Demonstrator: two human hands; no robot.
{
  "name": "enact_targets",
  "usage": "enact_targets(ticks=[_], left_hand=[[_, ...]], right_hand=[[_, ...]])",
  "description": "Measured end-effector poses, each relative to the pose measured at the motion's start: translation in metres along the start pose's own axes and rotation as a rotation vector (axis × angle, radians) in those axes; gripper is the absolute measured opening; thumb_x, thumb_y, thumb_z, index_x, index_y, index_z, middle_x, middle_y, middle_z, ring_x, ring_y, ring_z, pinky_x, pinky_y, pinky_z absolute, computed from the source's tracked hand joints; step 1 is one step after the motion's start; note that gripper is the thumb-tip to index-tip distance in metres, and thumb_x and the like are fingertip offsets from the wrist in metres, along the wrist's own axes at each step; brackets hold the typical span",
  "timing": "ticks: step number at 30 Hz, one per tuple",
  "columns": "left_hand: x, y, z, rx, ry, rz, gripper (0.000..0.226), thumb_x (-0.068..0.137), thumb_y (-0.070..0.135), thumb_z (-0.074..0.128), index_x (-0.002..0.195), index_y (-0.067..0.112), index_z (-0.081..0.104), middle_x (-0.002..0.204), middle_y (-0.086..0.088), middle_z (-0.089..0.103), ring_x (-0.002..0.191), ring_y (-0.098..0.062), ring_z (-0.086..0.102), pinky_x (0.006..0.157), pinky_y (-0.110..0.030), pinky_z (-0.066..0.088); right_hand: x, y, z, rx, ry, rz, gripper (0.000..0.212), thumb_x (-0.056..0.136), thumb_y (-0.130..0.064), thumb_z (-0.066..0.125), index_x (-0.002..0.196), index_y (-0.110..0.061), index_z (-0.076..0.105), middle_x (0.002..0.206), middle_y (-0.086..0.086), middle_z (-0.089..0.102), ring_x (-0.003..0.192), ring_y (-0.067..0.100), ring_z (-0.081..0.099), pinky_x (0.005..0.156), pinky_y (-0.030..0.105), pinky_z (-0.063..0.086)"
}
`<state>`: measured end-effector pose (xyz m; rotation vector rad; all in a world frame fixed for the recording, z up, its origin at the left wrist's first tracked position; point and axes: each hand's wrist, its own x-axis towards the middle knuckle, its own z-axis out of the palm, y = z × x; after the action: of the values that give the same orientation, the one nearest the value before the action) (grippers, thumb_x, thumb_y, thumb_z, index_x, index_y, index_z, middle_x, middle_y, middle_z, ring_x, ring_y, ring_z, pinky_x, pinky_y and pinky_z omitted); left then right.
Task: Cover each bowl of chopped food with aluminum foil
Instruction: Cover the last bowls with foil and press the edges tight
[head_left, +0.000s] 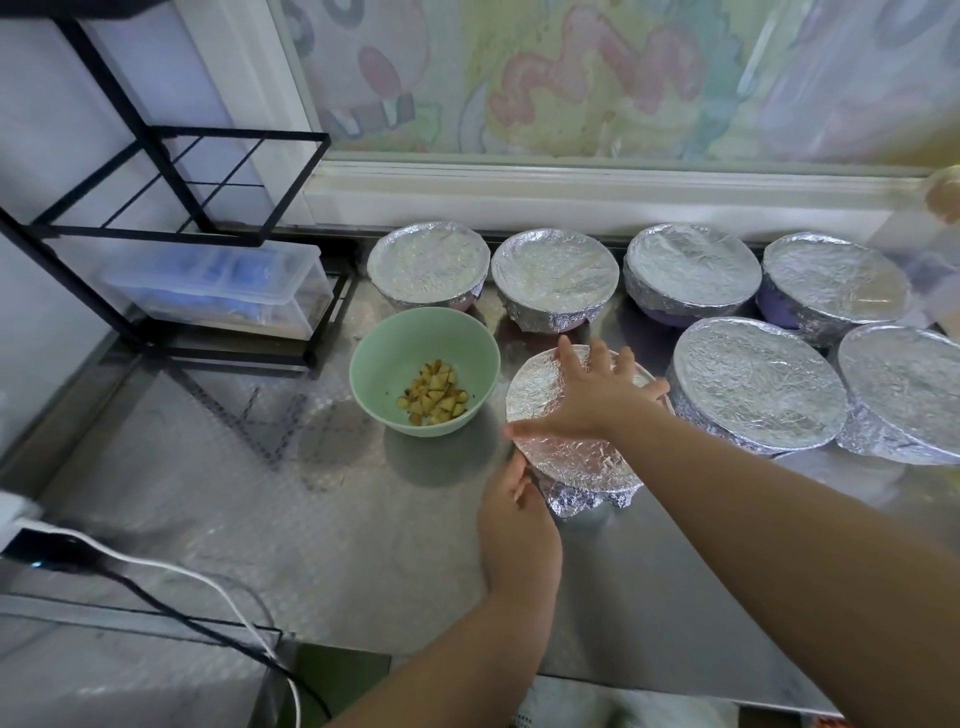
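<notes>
Seven bowls on the metal counter (311, 493) already wear foil, and one does not. Four of the covered ones form a back row (555, 275) across the upper middle and upper right of the frame, close against the white sill. A right pair (756, 382) of covered bowls sits in front of that row at the right edge, the two touching or nearly so.

The seventh, the centre bowl (571, 452), stands in the middle of the frame, its foil stretched over the top and crumpled down round the sides. The right hand (592, 395) lies palm down on that foil top, fingers straight and spread, gripping nothing. The left hand (514, 514) is against the bowl's near left side, just under the rim. Its fingertips are hidden behind the foil edge, so I cannot tell whether they pinch the foil or only press it.

Just left of the centre bowl, with a narrow gap between them, stands the green bowl (374, 353). It is uncovered, with a small heap of chopped food (434, 397), yellow and brown pieces, at its bottom.

At the upper left stands a black rack (171, 171) with a clear plastic box (223, 291) on its low shelf. A white cable (171, 571) and a black one run across the lower left corner.
</notes>
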<state>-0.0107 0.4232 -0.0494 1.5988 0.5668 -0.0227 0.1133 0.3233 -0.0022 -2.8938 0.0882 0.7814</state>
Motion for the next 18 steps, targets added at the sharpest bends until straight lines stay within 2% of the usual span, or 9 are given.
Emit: enact_targets(ticks=[2,5,7,9,12,14,16,18], left_hand=[[-0.006,-0.002,0.002,-0.052,-0.080,0.017,0.051,0.103,0.004,0.044,0.140,0.038,0.053,0.127,0.020,0.062,0.116,0.006,0.058,0.099,-0.013,0.045],[-0.001,-0.009,0.002,-0.063,-0.203,0.060,0.052,0.104,0.012,0.046,0.146,0.043,0.044,0.140,0.020,0.056,0.129,0.004,0.051,0.112,-0.028,0.041],[0.007,-0.006,-0.004,-0.087,-0.271,0.042,0.052,0.104,0.014,0.047,0.148,0.040,0.042,0.143,0.017,0.055,0.132,0.000,0.050,0.114,-0.034,0.040],[0.018,0.000,-0.011,-0.146,-0.281,0.020,0.046,0.103,0.012,0.051,0.139,0.041,0.050,0.131,0.019,0.065,0.123,0.002,0.058,0.107,-0.028,0.046],[0.031,0.007,-0.018,-0.205,-0.277,0.004,0.040,0.098,0.008,0.061,0.123,0.039,0.061,0.112,0.019,0.073,0.112,-0.001,0.066,0.101,-0.030,0.051],[0.035,0.007,-0.019,-0.169,-0.249,-0.030,0.038,0.094,0.004,0.064,0.110,0.039,0.064,0.103,0.016,0.076,0.105,-0.003,0.069,0.099,-0.033,0.052],[0.041,0.001,-0.019,-0.151,-0.209,-0.066,0.040,0.092,0.000,0.065,0.113,0.033,0.065,0.103,0.010,0.077,0.104,-0.007,0.070,0.103,-0.038,0.051],[0.046,-0.003,-0.020,-0.115,-0.218,-0.060,0.041,0.090,0.000,0.066,0.122,0.025,0.065,0.105,0.007,0.076,0.106,-0.011,0.070,0.105,-0.043,0.050]], right_hand=[[0.000,0.000,0.000,0.005,0.002,0.007,0.151,0.045,-0.104,0.054,0.158,-0.037,-0.021,0.168,0.005,-0.022,0.153,0.040,-0.020,0.108,0.084,0.002],[0.000,-0.002,0.003,0.024,0.008,0.045,0.150,0.045,-0.106,0.050,0.157,-0.037,-0.022,0.168,0.006,-0.023,0.152,0.042,-0.021,0.108,0.084,0.003],[-0.002,-0.004,0.005,0.050,0.009,0.094,0.149,0.046,-0.107,0.045,0.156,-0.036,-0.024,0.166,0.008,-0.027,0.151,0.044,-0.022,0.107,0.085,0.003],[0.000,-0.004,0.005,0.093,-0.008,0.140,0.152,0.041,-0.111,0.038,0.155,-0.034,-0.029,0.164,0.014,-0.030,0.150,0.046,-0.024,0.106,0.085,0.002],[0.003,-0.001,-0.002,0.109,-0.044,0.132,0.171,0.012,-0.113,0.025,0.151,-0.035,-0.034,0.162,0.021,-0.031,0.148,0.048,-0.027,0.109,0.083,0.003],[0.004,0.002,-0.006,0.049,-0.051,0.050,0.167,0.016,-0.111,0.035,0.151,-0.039,-0.033,0.163,0.015,-0.032,0.149,0.046,-0.026,0.107,0.085,0.003],[0.003,0.005,-0.010,-0.023,-0.077,-0.056,0.163,0.022,-0.107,0.043,0.152,-0.042,-0.030,0.164,0.008,-0.033,0.149,0.045,-0.026,0.106,0.086,0.005],[0.007,0.008,-0.010,-0.065,-0.098,-0.108,0.167,0.016,-0.108,0.042,0.153,-0.043,-0.028,0.165,0.005,-0.031,0.149,0.046,-0.026,0.108,0.085,0.006]])
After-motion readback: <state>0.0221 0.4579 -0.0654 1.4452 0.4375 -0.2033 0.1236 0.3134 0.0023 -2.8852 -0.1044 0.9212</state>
